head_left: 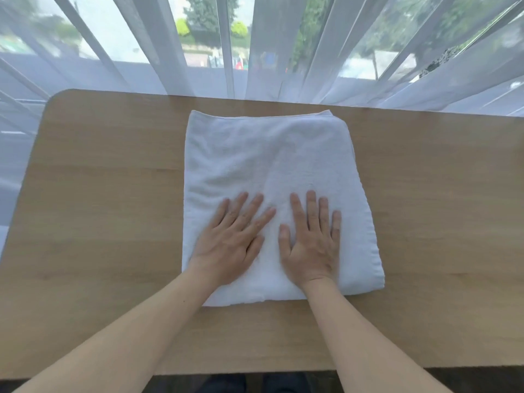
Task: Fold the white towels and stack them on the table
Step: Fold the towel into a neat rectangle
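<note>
A folded white towel (269,171) lies flat in the middle of the wooden counter (107,194), its far edge near the sheer white curtain (283,66) that hangs along the back of the counter, its near edge set back from the front edge. The towel shows a doubled layer along its far and right edges. Both hands rest palm down, side by side, on the near half of the towel. The left hand (232,239) has its fingers straight and spread, angled toward the right; the right hand (312,242) is likewise flat with fingers straight and pointing away from the person. Neither hand grasps anything; both press on the cloth. Bare forearms reach in from the lower corners.
</note>
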{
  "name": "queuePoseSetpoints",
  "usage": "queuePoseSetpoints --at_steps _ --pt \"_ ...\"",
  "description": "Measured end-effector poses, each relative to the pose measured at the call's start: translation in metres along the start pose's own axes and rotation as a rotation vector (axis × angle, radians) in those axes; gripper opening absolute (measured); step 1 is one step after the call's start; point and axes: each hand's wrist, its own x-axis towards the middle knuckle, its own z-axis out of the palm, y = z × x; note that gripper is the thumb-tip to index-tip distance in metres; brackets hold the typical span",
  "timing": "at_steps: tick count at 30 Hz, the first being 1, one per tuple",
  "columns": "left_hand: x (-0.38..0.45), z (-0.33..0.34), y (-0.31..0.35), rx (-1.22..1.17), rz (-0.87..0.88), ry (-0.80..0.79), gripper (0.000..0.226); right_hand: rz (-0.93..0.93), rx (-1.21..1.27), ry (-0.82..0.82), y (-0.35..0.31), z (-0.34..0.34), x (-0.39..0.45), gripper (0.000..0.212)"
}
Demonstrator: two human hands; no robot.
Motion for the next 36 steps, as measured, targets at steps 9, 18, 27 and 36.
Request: queuePoseSetpoints --at_steps 9,18,27,36 --pt "0.108 -0.025 -0.058 -0.063 -0.284 0.029 0.064 -0.018 0.003 0.051 0.006 0.006 0.004 0.066" --pt "0.141 -0.036 -0.068 -0.123 -0.423 -0.002 0.064 -0.007 -0.008 0.037 0.005 0.005 0.005 0.067" --pt "-0.017 0.007 0.024 -0.076 -0.354 0.025 0.067 -0.005 -0.004 0.065 0.006 0.006 0.005 0.065" --pt "0.045 -0.014 -0.065 -0.237 -0.571 0.105 0.064 0.007 0.01 0.08 0.004 0.005 0.004 0.064"
